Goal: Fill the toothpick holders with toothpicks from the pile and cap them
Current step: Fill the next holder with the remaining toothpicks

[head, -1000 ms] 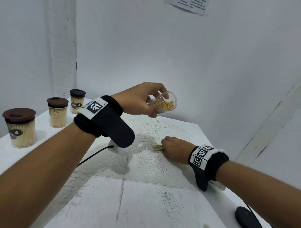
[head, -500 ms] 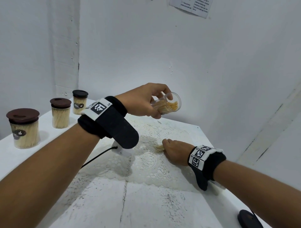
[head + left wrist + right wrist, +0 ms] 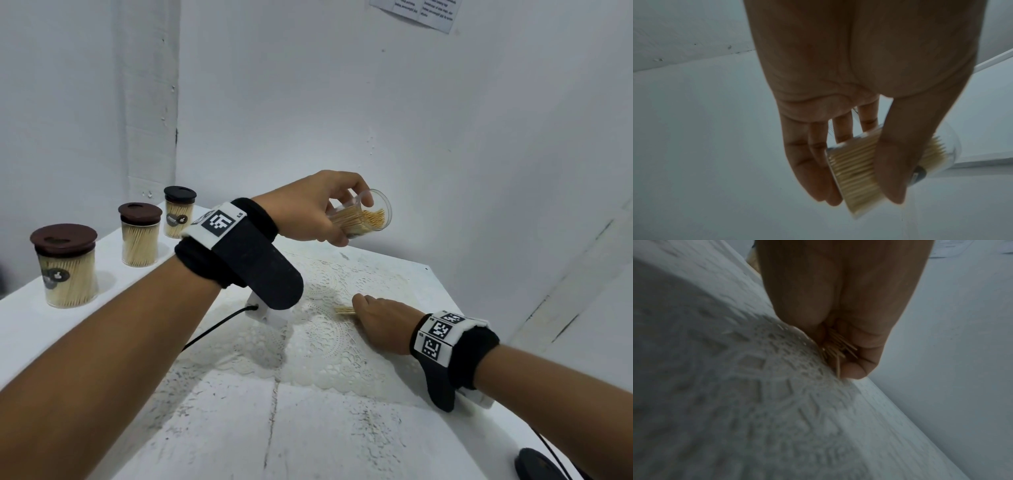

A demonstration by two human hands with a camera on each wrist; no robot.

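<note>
We hold the clear holder point(image 3: 368, 214) tilted above the table in our left hand point(image 3: 308, 209), fingers wrapped round its wall. Right hand point(image 3: 380, 322) curls over loose toothpicks point(image 3: 344, 310) on the lace mat point(image 3: 318, 342). They're light, stiff and scatter easily, so pinch the bundle mid-length.

The left hand point(image 3: 849, 81) filled the upper middle of the frame, palm toward the camera, fingers point(image 3: 807, 170) pointing down. Its grip closed on a clear toothpick holder point(image 3: 949, 155) lying tilted at the lower right, the thumb point(image 3: 894, 170) across the front and the fingers behind its base. Pale toothpicks point(image 3: 855, 170) packed the holder, their tips toward its open mouth at the right. Behind lay a pale, blurred white wall point(image 3: 684, 24) and surface point(image 3: 705, 146).
</note>
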